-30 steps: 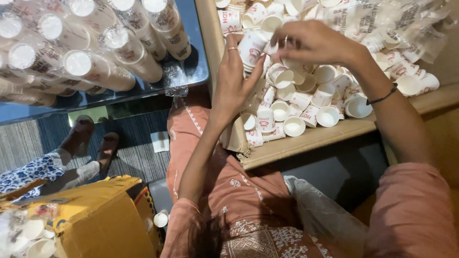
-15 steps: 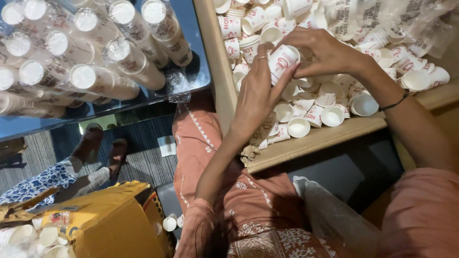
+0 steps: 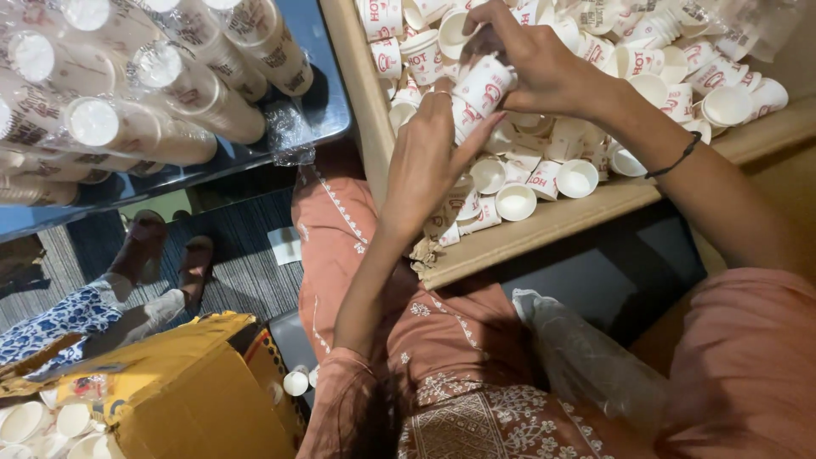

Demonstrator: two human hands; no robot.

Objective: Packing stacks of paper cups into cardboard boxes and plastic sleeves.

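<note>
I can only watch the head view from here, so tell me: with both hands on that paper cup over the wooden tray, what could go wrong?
1. The left hand and right hand grip the thin paper cup from both sides; squeezing may crush it.
2. Loose cups lie heaped near the low front rim of the wooden tray; a forearm brushing them could tip some onto the floor.
3. The plastic bag on the lap might slide off.

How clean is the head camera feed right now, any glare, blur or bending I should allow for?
Head view: warm indoor light, with the hands and the small white paper cup with red print fairly sharp; glare whitens the clear plastic sleeves of stacked cups at upper left; wide-angle bending tilts the light wooden tray rim; the floor under the table sits in shadow.
</note>
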